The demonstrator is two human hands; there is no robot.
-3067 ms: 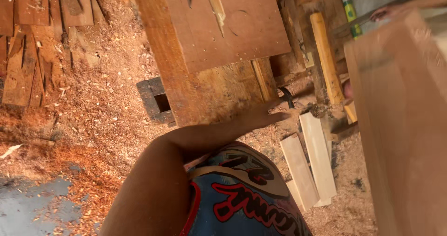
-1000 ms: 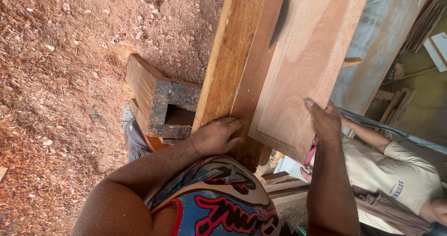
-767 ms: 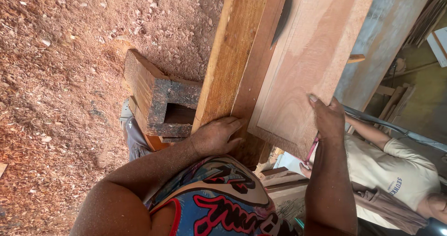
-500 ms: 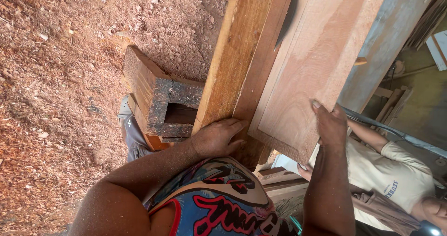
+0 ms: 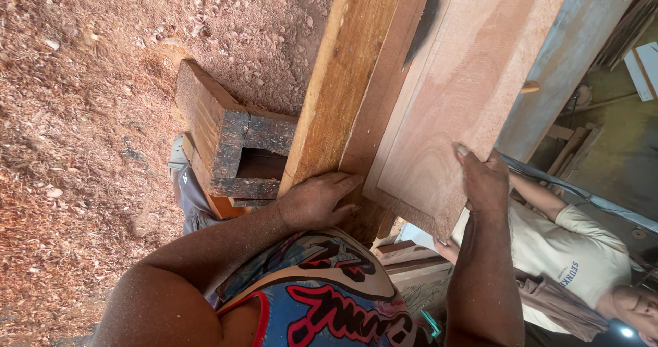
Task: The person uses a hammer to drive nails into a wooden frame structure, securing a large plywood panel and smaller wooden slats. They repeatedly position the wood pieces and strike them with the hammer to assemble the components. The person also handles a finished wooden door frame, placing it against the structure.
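Left hand (image 5: 317, 200) holds same spot, grip flat, unclenched on thick beam (image 5: 346, 80). Right hand (image 5: 485, 179) crept slightly along pale panel (image 5: 459, 93), grip clasping its edge. Panel lies beside beam, steadied.

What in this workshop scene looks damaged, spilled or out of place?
The reddish flat wooden panel carries a dark, tapering streak near its top edge, unlike its even surface elsewhere. Reddish sawdust and shavings cover the ground.

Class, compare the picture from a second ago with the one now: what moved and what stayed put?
Barely anything moved. The right hand still grips the panel at its lower edge; the left hand still rests against the beam. The hollow block stayed on the sawdust.
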